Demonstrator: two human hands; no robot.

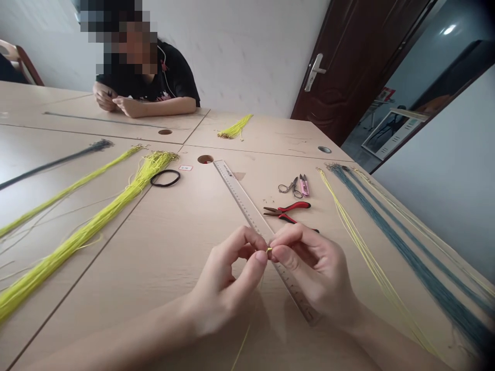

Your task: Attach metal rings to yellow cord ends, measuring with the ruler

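Note:
My left hand point(228, 281) and my right hand point(313, 268) meet fingertip to fingertip just above the table, both pinched on the end of a thin yellow cord point(247, 335). A tiny yellowish end piece point(269, 250) shows between the fingertips; the cord hangs down toward me. A long metal ruler point(247, 206) lies diagonally under my right hand. Red-handled pliers point(288, 210) lie just beyond my right hand.
Small scissors point(291, 187) and pink thread snips point(304, 184) lie past the pliers. Yellow cord bundles point(88, 226) stretch across the left, blue and yellow cords point(410, 257) on the right. A black loop point(165, 178) lies mid-table. Another person point(147, 87) sits opposite.

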